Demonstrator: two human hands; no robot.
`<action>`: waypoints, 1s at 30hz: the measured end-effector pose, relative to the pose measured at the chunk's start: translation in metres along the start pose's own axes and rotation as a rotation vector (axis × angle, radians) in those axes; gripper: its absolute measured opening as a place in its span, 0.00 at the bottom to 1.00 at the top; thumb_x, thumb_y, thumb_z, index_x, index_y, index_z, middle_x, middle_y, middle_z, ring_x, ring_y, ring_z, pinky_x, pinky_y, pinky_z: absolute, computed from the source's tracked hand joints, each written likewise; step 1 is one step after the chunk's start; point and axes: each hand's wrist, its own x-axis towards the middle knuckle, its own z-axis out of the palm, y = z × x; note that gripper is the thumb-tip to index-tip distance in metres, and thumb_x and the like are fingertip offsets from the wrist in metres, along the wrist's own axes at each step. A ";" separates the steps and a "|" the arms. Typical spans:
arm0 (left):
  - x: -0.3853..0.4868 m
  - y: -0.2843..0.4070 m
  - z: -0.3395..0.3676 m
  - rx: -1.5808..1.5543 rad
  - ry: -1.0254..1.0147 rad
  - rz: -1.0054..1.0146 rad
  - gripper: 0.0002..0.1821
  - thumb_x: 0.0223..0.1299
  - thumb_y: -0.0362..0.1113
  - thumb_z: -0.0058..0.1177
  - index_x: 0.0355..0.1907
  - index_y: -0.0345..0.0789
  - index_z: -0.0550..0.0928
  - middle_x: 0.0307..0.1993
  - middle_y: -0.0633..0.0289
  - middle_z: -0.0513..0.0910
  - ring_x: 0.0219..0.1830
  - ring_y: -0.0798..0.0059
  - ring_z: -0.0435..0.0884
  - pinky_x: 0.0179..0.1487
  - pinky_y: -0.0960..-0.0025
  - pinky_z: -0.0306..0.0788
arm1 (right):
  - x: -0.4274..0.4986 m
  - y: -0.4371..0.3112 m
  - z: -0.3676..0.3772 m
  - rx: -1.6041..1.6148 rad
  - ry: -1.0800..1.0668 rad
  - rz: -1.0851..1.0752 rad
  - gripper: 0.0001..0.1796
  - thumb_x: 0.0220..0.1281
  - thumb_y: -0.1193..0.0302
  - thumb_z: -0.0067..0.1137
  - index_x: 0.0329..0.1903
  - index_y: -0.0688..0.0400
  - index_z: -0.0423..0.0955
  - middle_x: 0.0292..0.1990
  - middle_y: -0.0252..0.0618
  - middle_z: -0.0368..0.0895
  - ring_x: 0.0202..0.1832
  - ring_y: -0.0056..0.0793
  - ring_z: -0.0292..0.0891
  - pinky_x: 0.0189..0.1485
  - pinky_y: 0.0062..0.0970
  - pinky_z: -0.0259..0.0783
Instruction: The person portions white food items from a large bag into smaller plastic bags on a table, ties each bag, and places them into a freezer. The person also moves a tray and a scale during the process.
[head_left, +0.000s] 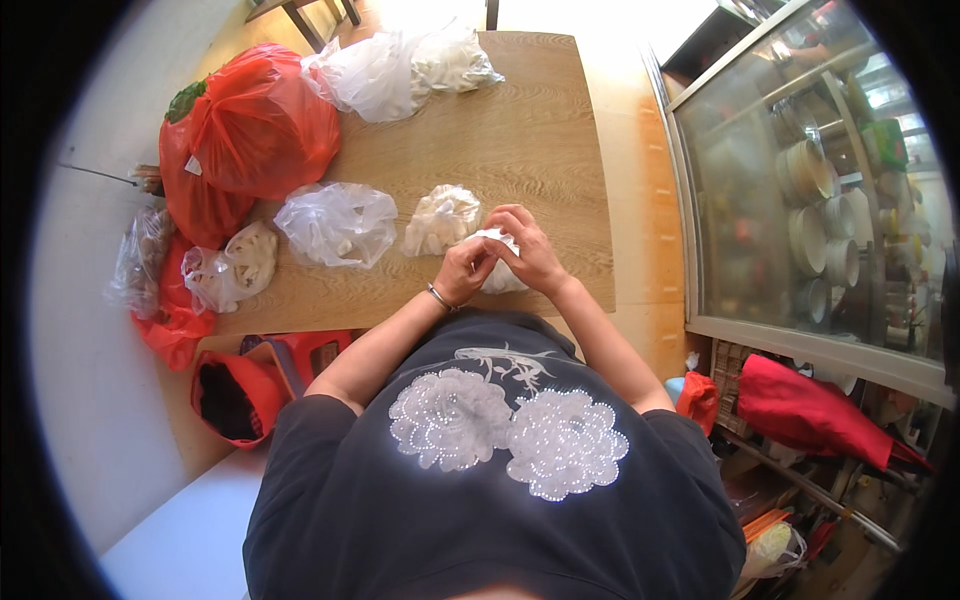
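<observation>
At the near edge of the wooden table (480, 146), both my hands meet over a white plastic bag (504, 281). My left hand (463, 271), with a bracelet at the wrist, pinches the bag's gathered top between thumb and fingers. My right hand (529, 251) grips the same top from the right, fingers curled over it. What fills this bag is mostly hidden by my hands. Just left of them sits a clear bag of pale pieces (444, 217). Further left lies a loosely opened clear plastic bag (337, 225) with a few pale bits inside.
Large red plastic bags (262, 124) bulge at the table's left. White bags (397, 71) lie along the far edge. Another bag of pale pieces (251, 259) rests near the left corner. To the right stands a glass-fronted cabinet (750, 225) with stacked bowls. A red bag (232, 397) hangs below the table.
</observation>
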 end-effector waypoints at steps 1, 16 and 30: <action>-0.001 -0.002 0.000 -0.035 0.006 -0.010 0.02 0.62 0.29 0.51 0.35 0.32 0.77 0.27 0.65 0.80 0.26 0.86 0.74 0.31 0.81 0.69 | 0.002 0.001 0.001 -0.047 0.028 -0.004 0.07 0.56 0.69 0.60 0.30 0.58 0.75 0.33 0.42 0.76 0.39 0.41 0.72 0.40 0.35 0.69; -0.002 -0.009 -0.017 -0.751 0.054 -0.630 0.02 0.56 0.24 0.55 0.30 0.33 0.77 0.28 0.61 0.82 0.29 0.78 0.80 0.33 0.77 0.75 | -0.014 0.013 -0.017 -0.210 -0.266 -0.127 0.04 0.52 0.70 0.60 0.30 0.57 0.77 0.31 0.38 0.77 0.37 0.39 0.73 0.42 0.34 0.71; -0.009 0.013 0.002 0.467 0.198 0.106 0.10 0.51 0.25 0.56 0.38 0.34 0.79 0.30 0.57 0.77 0.30 0.64 0.80 0.31 0.69 0.74 | -0.025 0.030 0.001 0.290 -0.354 0.395 0.13 0.64 0.76 0.54 0.51 0.61 0.72 0.32 0.38 0.82 0.34 0.17 0.77 0.38 0.21 0.73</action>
